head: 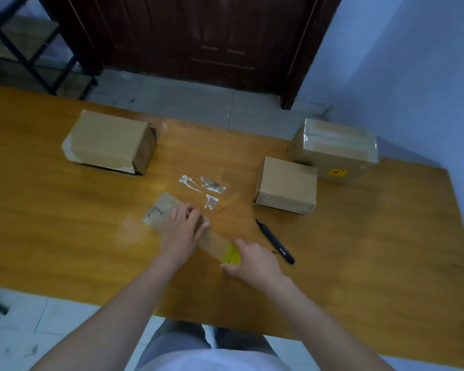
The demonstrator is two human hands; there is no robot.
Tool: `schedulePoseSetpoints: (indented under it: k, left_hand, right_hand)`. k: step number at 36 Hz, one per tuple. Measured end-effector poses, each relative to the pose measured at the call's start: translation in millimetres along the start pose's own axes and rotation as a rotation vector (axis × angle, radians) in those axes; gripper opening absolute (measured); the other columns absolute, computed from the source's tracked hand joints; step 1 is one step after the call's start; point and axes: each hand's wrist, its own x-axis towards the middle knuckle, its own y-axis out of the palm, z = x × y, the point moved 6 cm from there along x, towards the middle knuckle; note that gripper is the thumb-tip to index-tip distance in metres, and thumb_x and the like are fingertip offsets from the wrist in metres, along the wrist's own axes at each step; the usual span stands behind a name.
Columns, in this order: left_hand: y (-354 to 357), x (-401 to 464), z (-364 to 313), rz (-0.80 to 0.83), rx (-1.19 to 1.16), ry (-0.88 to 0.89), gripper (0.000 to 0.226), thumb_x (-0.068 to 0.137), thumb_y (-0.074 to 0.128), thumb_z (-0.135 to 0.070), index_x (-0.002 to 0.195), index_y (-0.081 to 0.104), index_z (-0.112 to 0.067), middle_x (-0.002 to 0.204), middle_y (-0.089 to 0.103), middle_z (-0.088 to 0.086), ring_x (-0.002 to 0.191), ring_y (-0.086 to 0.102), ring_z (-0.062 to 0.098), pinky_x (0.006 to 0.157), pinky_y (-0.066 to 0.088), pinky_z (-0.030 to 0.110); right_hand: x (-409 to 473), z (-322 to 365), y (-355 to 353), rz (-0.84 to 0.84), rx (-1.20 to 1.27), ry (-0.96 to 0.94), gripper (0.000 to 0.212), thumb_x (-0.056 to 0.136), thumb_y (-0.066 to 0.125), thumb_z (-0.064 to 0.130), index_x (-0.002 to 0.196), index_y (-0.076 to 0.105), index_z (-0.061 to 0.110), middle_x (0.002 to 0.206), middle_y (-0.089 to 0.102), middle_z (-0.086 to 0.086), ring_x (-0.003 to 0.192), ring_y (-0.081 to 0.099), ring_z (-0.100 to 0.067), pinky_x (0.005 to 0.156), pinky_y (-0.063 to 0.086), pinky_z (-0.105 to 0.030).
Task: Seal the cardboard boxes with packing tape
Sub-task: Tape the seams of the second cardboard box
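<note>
Orange wooden bench [65,223] fills the view, with three brown cardboard boxes [110,141] at the back. Near the front edge a flat brown cardboard piece [160,210] lies slanted. Left hand [181,231] presses it, fingers [188,212] a little curled. Right hand [255,259] grips the yellow tape roll [231,256]; a tape strip [216,242] runs from it up-left to the left hand.

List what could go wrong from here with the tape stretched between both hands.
1. The brown tape strip between the left hand and the yellow tape roll, gripped by the right hand, lies low over the orange wooden table and may stick there.
2. The black marker pen lies close by the right hand; a pull might knock it.
</note>
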Motion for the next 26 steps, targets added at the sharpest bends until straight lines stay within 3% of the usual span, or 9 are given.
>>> schedulePoseSetpoints:
  k: [5, 9, 11, 14, 16, 18, 21, 23, 26]
  left_hand:
    - [-4.5, -9.1, -11.4, -0.010, 0.105, -0.034, 0.043, 0.091, 0.041, -0.045, 0.086, 0.062, -0.008, 0.089, 0.061, 0.008, 0.083, 0.059, 0.028, 0.069, 0.047, 0.036]
    - [3.6, -23.9, -25.8, 0.210, 0.229, -0.146, 0.081, 0.083, 0.026, -0.071, 0.109, 0.066, -0.005, 0.109, 0.064, 0.013, 0.100, 0.061, 0.031, 0.083, 0.051, 0.041]
    - [8.0, -30.6, -32.2, 0.276, 0.263, -0.196, 0.098, 0.082, 0.014, -0.079, 0.119, 0.063, -0.002, 0.120, 0.062, 0.017, 0.112, 0.058, 0.033, 0.097, 0.045, 0.045]
    - [13.2, -38.1, -39.5, 0.340, 0.254, -0.253, 0.126, 0.067, -0.018, -0.086, 0.146, 0.033, -0.002, 0.152, 0.031, 0.018, 0.144, 0.021, 0.032, 0.116, 0.009, 0.048]
    - [14.6, -42.0, -40.7, 0.372, 0.248, -0.282, 0.133, 0.053, -0.030, -0.086, 0.152, 0.010, -0.006, 0.160, 0.008, 0.012, 0.148, -0.004, 0.027, 0.114, -0.009, 0.046]
    - [13.2, -42.3, -40.1, 0.383, 0.263, -0.294, 0.134, 0.049, -0.032, -0.086, 0.152, 0.000, -0.009, 0.161, -0.001, 0.009, 0.147, -0.013, 0.025, 0.112, -0.014, 0.045]
    - [14.4, -41.7, -38.1, 0.372, 0.257, -0.302, 0.131, 0.053, -0.027, -0.088, 0.152, 0.005, -0.008, 0.161, 0.003, 0.009, 0.147, -0.009, 0.024, 0.115, -0.009, 0.047]
    - [15.4, -42.4, -37.3, 0.359, 0.235, -0.311, 0.130, 0.056, -0.023, -0.089, 0.152, 0.009, -0.008, 0.160, 0.007, 0.008, 0.147, -0.007, 0.023, 0.116, -0.007, 0.048]
    - [16.2, -43.7, -37.9, 0.352, 0.220, -0.312, 0.132, 0.051, -0.026, -0.090, 0.153, 0.001, -0.010, 0.161, -0.001, 0.006, 0.146, -0.015, 0.021, 0.113, -0.016, 0.044]
  right_hand:
    - [1.4, -3.6, 0.4, -0.026, 0.045, -0.013, 0.062, 0.084, 0.057, 0.059, 0.132, 0.043, 0.023, 0.104, 0.061, 0.001, 0.089, 0.060, -0.017, 0.069, 0.052, -0.029]
    - [2.7, -9.5, 3.5, -0.018, 0.083, -0.032, 0.064, 0.084, 0.057, 0.060, 0.134, 0.043, 0.022, 0.110, 0.061, 0.000, 0.094, 0.059, -0.018, 0.072, 0.053, -0.032]
    - [-0.5, -10.3, 3.7, -0.014, 0.133, -0.065, 0.063, 0.086, 0.056, 0.058, 0.135, 0.042, 0.022, 0.117, 0.059, 0.001, 0.100, 0.057, -0.017, 0.074, 0.050, -0.028]
    - [-3.3, -17.1, 2.6, 0.031, 0.311, -0.063, 0.052, 0.092, 0.046, 0.055, 0.131, 0.048, 0.020, 0.120, 0.053, 0.005, 0.110, 0.051, -0.014, 0.081, 0.040, -0.023]
    - [0.5, -30.0, 1.3, 0.001, 0.438, -0.005, 0.038, 0.095, 0.038, 0.054, 0.101, 0.057, 0.021, 0.099, 0.052, 0.007, 0.094, 0.052, -0.014, 0.074, 0.040, -0.024]
    - [11.0, -54.0, -1.6, -0.122, 0.447, 0.100, 0.040, 0.096, 0.036, 0.052, 0.081, 0.052, 0.019, 0.084, 0.047, 0.004, 0.083, 0.050, -0.018, 0.066, 0.037, -0.027]
    - [27.1, -94.0, -4.4, -0.243, 0.208, 0.275, 0.035, 0.095, 0.046, 0.046, 0.104, 0.053, 0.013, 0.104, 0.048, -0.002, 0.103, 0.051, -0.025, 0.079, 0.044, -0.035]
    - [35.0, -109.9, 0.0, -0.194, 0.048, 0.335, 0.042, 0.094, 0.050, 0.046, 0.120, 0.046, 0.013, 0.119, 0.045, -0.006, 0.115, 0.045, -0.027, 0.087, 0.044, -0.038]
    - [41.7, -114.7, 7.6, -0.131, -0.096, 0.299, 0.039, 0.095, 0.050, 0.041, 0.123, 0.041, 0.015, 0.124, 0.044, -0.007, 0.116, 0.043, -0.027, 0.088, 0.044, -0.036]
